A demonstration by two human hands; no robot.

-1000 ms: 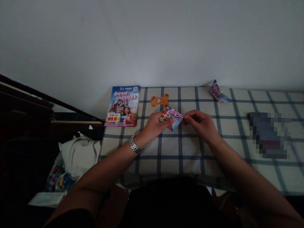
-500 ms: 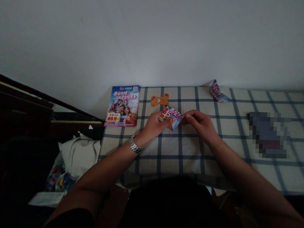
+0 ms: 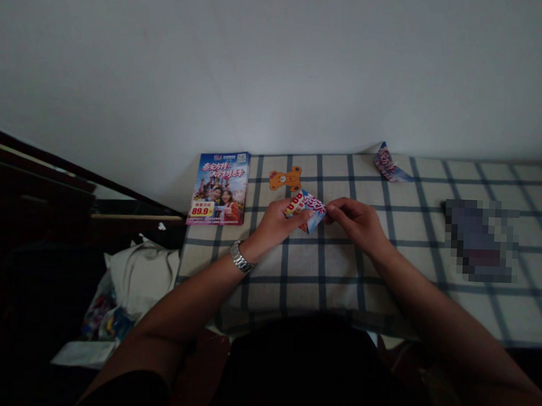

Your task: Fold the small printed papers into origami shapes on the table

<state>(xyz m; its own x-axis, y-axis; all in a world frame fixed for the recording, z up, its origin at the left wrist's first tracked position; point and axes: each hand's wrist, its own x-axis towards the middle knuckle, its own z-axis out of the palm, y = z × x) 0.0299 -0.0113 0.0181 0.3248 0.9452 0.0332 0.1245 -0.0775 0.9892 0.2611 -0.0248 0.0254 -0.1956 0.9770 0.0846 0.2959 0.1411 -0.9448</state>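
Observation:
A small folded paper leaflet (image 3: 313, 211), printed in blue, red and yellow, is held between my two hands above a checked cloth. My left hand (image 3: 281, 220) grips its left side, with the thumb lying across the front. At the right corner, my right hand (image 3: 353, 220) pinches the paper between thumb and fingertips. Just beyond my left hand, a brown bear figure (image 3: 285, 178) lies flat on the cloth. To the left is a stack of flyers (image 3: 219, 189) with the same kind of printing.
The checked cloth (image 3: 263, 291) covers the surface up to the pale wall (image 3: 302, 68). Another folded paper piece (image 3: 390, 166) rests by the wall. A pixelated dark object (image 3: 478, 240) lies at right. Below left is a white bag (image 3: 144, 275) beside dark furniture.
Both hands stay in nearly the same place. The folded leaflet has shifted and tilted very slightly between them; everything else lies as before.

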